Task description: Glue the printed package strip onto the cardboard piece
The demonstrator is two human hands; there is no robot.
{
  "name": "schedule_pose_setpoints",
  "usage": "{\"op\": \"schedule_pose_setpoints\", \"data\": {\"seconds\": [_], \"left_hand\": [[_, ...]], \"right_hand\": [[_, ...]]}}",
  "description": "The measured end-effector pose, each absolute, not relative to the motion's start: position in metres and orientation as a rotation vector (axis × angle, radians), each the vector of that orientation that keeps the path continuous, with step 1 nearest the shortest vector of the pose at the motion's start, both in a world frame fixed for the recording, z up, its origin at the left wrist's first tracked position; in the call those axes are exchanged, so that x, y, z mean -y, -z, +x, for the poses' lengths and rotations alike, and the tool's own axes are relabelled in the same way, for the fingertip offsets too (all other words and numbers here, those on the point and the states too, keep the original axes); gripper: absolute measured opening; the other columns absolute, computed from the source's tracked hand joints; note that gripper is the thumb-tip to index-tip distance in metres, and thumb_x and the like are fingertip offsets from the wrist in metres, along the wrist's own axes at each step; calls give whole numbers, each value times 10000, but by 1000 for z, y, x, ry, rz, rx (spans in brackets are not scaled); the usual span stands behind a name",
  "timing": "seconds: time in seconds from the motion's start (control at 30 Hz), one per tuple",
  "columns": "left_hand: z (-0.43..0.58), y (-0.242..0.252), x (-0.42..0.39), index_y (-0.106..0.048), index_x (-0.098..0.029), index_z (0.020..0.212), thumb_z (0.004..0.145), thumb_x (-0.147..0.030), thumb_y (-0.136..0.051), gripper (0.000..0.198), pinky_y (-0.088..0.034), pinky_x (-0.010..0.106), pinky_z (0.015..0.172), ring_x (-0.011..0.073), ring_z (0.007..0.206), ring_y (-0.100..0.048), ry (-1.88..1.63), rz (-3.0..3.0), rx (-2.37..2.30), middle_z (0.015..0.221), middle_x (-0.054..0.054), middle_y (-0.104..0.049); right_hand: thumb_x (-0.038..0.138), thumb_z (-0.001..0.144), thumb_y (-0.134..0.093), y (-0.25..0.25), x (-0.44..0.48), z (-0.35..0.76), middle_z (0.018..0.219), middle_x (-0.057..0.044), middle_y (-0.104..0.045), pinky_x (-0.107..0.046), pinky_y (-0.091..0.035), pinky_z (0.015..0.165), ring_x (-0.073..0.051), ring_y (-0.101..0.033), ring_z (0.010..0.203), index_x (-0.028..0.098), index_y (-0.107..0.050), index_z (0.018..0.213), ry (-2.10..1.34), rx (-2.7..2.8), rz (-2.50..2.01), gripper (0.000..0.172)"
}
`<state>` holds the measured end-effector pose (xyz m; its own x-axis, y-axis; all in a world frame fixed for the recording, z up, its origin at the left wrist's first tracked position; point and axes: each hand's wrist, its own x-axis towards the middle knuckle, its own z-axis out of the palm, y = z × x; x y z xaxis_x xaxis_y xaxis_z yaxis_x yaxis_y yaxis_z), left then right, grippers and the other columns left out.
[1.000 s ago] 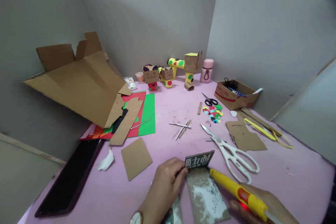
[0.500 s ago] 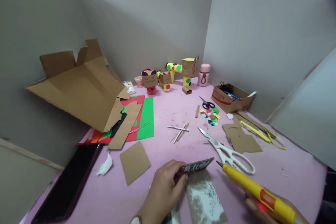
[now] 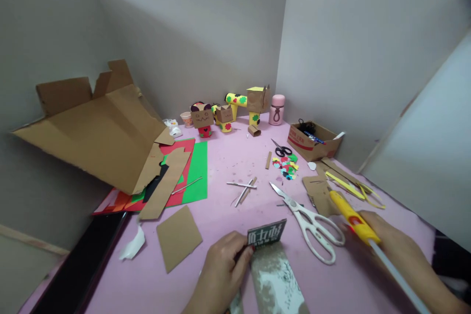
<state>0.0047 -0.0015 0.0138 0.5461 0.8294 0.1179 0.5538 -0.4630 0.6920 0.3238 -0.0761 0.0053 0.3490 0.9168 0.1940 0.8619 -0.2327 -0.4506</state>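
Observation:
My left hand [image 3: 221,274] pinches the folded-up end of a printed cardboard strip [image 3: 274,282] that lies on the pink table [image 3: 235,206] near the front edge; the raised flap [image 3: 267,232] shows dark print. My right hand [image 3: 390,243] holds a yellow glue gun [image 3: 349,216] with a white glue stick trailing behind it, out to the right of the strip, its nozzle pointing away over brown cardboard scraps [image 3: 320,191]. White-handled scissors [image 3: 312,223] lie between the two hands.
A big opened cardboard box [image 3: 95,127] leans at the left over red and green paper sheets [image 3: 187,167]. Cardboard figures [image 3: 228,110], a pink bottle [image 3: 276,109], black scissors [image 3: 281,149], coloured cutouts [image 3: 286,166] and a small carton [image 3: 312,140] stand at the back.
My right hand has carried the glue gun away from the strip, up and to the right past the white scissors. My left hand keeps hold of the folded flap.

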Motion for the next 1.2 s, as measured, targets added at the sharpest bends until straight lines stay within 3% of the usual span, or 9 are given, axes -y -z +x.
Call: {"op": "schedule_pose_setpoints", "data": {"seconds": [0.2,0.37,0.47,0.57,0.67,0.77,0.9,1.07,1.2], "left_hand": [[4,-12,1,-544,-181,747,924,-251,-384,248,-395,261,659,174,727,-557,-583,2201,-1107,770,42,-593],[3,-8,1,-548,-185,756,917,-228,-405,220,-395,258,664,171,733,-560,-586,2211,-1109,774,34,-603],[4,-7,0,-555,-182,749,916,-219,-409,225,-396,258,662,170,726,-561,-584,2208,-1125,764,34,-605],[4,-8,-1,-570,-179,753,912,-218,-421,221,-398,260,662,172,726,-561,-578,2215,-1128,760,36,-606],[4,-9,-1,-573,-176,752,915,-219,-421,227,-399,258,662,171,728,-563,-583,2217,-1124,763,37,-609],[4,-9,0,-573,-174,758,916,-216,-420,224,-403,257,664,169,727,-563,-579,2219,-1125,767,37,-612],[4,-9,1,-573,-177,760,917,-215,-424,219,-403,251,665,167,728,-562,-579,2230,-1128,768,33,-614],[4,-8,2,-593,-175,770,907,-200,-441,207,-407,253,667,173,731,-568,-590,2241,-1130,765,37,-620],[4,-8,3,-624,-176,817,906,-203,-446,201,-413,258,679,175,734,-570,-593,2243,-1119,772,39,-628]], "right_hand": [[366,822,-452,2,50,340,951,-128,-605,-409,-487,627,-331,-606,894,187,-550,900,-101,1765,-2241,219],[328,802,-506,18,51,370,1156,-177,-572,-406,-462,899,-284,-563,1053,96,-456,1234,-193,1956,-2101,493],[310,792,-490,12,58,382,1300,-219,-505,-457,-398,990,-320,-467,1210,62,-421,1300,-163,2018,-2022,569],[382,818,-465,-9,66,368,1234,-215,-572,-516,-431,950,-351,-517,1158,101,-543,1196,-28,1895,-1959,477],[437,870,-452,-36,67,323,1212,-143,-604,-491,-462,932,-306,-542,1140,197,-575,1151,-85,1795,-1842,390],[332,925,-396,-54,57,269,1225,-121,-604,-434,-488,924,-252,-549,1141,210,-504,1254,-170,2015,-1637,367],[190,928,-377,-59,35,223,1275,-165,-570,-488,-485,909,-282,-534,1147,150,-458,1317,-55,2243,-1450,399],[45,879,-392,-57,23,212,828,-84,-701,-373,-533,662,-233,-635,764,172,-665,960,-160,2363,-1406,312],[68,895,-425,-59,25,215,780,-54,-673,-305,-502,645,-198,-618,732,180,-661,903,-236,2369,-1430,261]]}}
